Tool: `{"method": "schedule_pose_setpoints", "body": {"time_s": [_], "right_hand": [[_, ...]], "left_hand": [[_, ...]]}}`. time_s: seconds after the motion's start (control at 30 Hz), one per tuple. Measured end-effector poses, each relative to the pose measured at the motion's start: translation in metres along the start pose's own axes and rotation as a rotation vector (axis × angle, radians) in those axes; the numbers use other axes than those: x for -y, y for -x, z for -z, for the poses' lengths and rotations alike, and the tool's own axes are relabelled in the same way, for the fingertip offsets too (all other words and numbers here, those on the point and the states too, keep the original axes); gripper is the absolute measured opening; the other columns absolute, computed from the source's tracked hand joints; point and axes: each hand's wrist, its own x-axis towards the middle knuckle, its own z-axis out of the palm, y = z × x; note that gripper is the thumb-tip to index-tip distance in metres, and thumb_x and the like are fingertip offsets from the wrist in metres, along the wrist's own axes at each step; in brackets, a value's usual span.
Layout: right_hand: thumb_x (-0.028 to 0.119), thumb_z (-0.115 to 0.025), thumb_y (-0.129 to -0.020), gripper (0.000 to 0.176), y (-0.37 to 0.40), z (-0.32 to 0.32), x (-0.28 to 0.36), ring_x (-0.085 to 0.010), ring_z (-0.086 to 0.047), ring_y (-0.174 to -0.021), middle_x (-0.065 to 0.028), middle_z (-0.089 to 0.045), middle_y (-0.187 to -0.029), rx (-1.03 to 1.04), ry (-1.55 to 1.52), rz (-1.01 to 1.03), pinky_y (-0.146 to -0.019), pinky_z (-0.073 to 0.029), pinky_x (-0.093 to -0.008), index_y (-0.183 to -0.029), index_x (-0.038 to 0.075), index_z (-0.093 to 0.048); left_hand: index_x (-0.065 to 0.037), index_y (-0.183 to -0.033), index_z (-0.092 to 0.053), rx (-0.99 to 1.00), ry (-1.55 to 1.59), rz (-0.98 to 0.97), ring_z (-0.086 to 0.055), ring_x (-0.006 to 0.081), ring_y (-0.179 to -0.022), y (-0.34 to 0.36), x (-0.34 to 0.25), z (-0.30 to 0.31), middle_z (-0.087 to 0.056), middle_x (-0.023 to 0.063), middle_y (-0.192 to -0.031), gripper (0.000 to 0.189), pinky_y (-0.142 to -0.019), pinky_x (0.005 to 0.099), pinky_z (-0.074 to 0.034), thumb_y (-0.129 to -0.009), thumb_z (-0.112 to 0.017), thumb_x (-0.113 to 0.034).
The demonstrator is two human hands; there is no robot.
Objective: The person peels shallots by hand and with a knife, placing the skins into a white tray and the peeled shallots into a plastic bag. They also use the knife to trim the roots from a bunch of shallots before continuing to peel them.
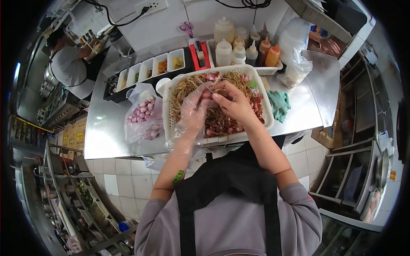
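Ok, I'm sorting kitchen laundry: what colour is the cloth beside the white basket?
The cloth is teal green, best seen in the head view.

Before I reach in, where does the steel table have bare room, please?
Bare steel shows left of the shallot bag and between the green cloth and the table's right end. The wall side is crowded with the black rack and bottles, the middle with the basket under the left hand and right hand.

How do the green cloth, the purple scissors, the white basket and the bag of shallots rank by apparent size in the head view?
Largest to smallest:
1. White basket
2. Bag of shallots
3. Green cloth
4. Purple scissors, on the wall behind
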Motion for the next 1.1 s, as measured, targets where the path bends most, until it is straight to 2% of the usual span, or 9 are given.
{"method": "schedule_pose_setpoints", "body": {"time_s": [0.3, 0.37, 0.43, 0.5, 0.57, 0.6, 0.83, 1.03, 1.1], "right_hand": [[0.010, -0.065, -0.083, 0.022, -0.007, 0.002, -0.018, -0.0123, -0.056, -0.087, -0.0026, -0.062, -0.092, 0.068, 0.300, 0.226, -0.080, -0.044, -0.0284, -0.103, 0.001, -0.061], [0.011, -0.064, -0.084, 0.024, -0.006, 0.003, -0.012, -0.0112, -0.055, -0.083, -0.0024, -0.061, -0.087, 0.077, 0.299, 0.226, -0.076, -0.045, -0.0270, -0.105, 0.000, -0.060], [0.011, -0.062, -0.086, 0.024, -0.002, 0.005, 0.007, -0.0030, -0.050, -0.069, -0.0006, -0.057, -0.086, 0.148, 0.171, -0.103, -0.056, -0.040, -0.0179, -0.108, 0.002, -0.057], [0.012, -0.061, -0.087, 0.024, -0.004, 0.007, 0.003, -0.0018, -0.047, -0.065, 0.0000, -0.055, -0.083, 0.094, 0.083, -0.032, -0.052, -0.036, -0.0173, -0.109, 0.003, -0.056], [0.013, -0.061, -0.087, 0.024, -0.005, 0.007, 0.001, -0.0005, -0.043, -0.060, 0.0005, -0.053, -0.080, 0.041, -0.004, 0.037, -0.047, -0.032, -0.0167, -0.109, 0.004, -0.055], [0.014, -0.061, -0.087, 0.026, -0.005, 0.005, 0.001, -0.0020, -0.045, -0.064, 0.0000, -0.054, -0.082, 0.036, 0.156, 0.082, -0.052, -0.036, -0.0180, -0.111, 0.004, -0.055], [0.017, -0.064, -0.085, 0.038, -0.005, 0.009, 0.000, -0.0103, -0.053, -0.089, -0.0035, -0.060, -0.097, 0.109, 0.576, 0.165, -0.083, -0.043, -0.0276, -0.118, 0.001, -0.054], [0.016, -0.064, -0.085, 0.037, -0.001, 0.014, 0.011, -0.0126, -0.054, -0.099, -0.0068, -0.062, -0.106, 0.166, 0.555, 0.137, -0.090, -0.042, -0.0294, -0.118, 0.000, -0.055], [0.015, -0.064, -0.085, 0.037, -0.003, 0.016, 0.005, -0.0126, -0.054, -0.099, -0.0075, -0.062, -0.107, 0.172, 0.558, 0.159, -0.090, -0.042, -0.0296, -0.118, 0.000, -0.055]], "left_hand": [[-0.002, -0.120, -0.049, -0.194, 0.785, 0.398, -0.052, 0.0185, -0.107, -0.005, 0.008, 0.012, -0.055, 0.0065, -0.113, 0.039, -0.094, 0.0318, -0.042, -0.090, -0.059, -0.023], [-0.002, -0.121, -0.049, -0.170, 0.777, 0.377, -0.053, 0.0188, -0.107, -0.003, 0.015, 0.014, -0.056, 0.0067, -0.113, 0.039, -0.093, 0.0319, -0.043, -0.090, -0.059, -0.024], [-0.001, -0.121, -0.049, -0.149, 0.770, 0.358, -0.053, 0.0191, -0.106, -0.002, 0.020, 0.016, -0.056, 0.0070, -0.112, 0.040, -0.093, 0.0320, -0.043, -0.090, -0.059, -0.024], [-0.002, -0.121, -0.049, -0.075, -0.026, 0.155, -0.056, 0.0197, -0.101, -0.002, 0.022, 0.018, -0.056, 0.0072, -0.111, 0.041, -0.090, 0.0308, -0.046, -0.089, -0.060, -0.026], [-0.003, -0.122, -0.049, -0.093, 0.406, 0.297, -0.057, 0.0194, -0.099, -0.003, 0.020, 0.021, -0.057, 0.0075, -0.110, 0.043, -0.086, 0.0301, -0.047, -0.088, -0.061, -0.027], [-0.003, -0.123, -0.049, -0.106, 0.840, 0.431, -0.059, 0.0192, -0.097, -0.005, 0.014, 0.021, -0.057, 0.0078, -0.109, 0.044, -0.083, 0.0294, -0.048, -0.088, -0.061, -0.028], [-0.003, -0.121, -0.052, -0.098, 0.560, 0.371, -0.060, 0.0150, -0.090, -0.002, -0.001, 0.013, -0.060, 0.0063, -0.103, 0.049, -0.076, 0.0272, -0.050, -0.084, -0.066, -0.031], [-0.001, -0.120, -0.053, -0.031, 0.457, 0.399, -0.061, 0.0147, -0.084, 0.001, 0.002, 0.014, -0.061, 0.0054, -0.097, 0.050, -0.073, 0.0282, -0.051, -0.083, -0.067, -0.032], [0.001, -0.115, -0.054, -0.025, 0.520, 0.379, -0.062, 0.0171, -0.085, 0.001, 0.001, 0.014, -0.063, 0.0092, -0.098, 0.033, -0.073, 0.0273, -0.052, -0.087, -0.061, -0.017]]}}
